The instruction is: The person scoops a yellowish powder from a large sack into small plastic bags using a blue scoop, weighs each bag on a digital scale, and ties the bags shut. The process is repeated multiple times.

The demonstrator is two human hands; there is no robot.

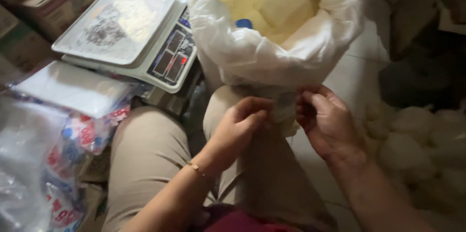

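We're seated, both knees up under the view. Left hand [240,125] and right hand [325,122] are at frame centre, both pinched shut on a small clear plastic bag [285,110] held between them, fingertips gripping its top edge just above our right knee. The bag looks thin, limp and near weightless, likely slick film that clings to itself (contents too dim to tell). We judge the mouth edge is the only sensible grip; pinch each layer and rub them apart.

At 12 o'clock of the hands, touching or just behind the small bag, a big white sack [272,42] stands open with yellowish material inside. It looks soft-walled and bulky, so we'd hold it by the rolled rim.

At 10 o'clock sits a digital scale [145,42] with a metal tray. At 9 o'clock lies a stack of printed plastic bags [73,91]. At 3 o'clock white fluffy lumps [417,139] lie on the floor.
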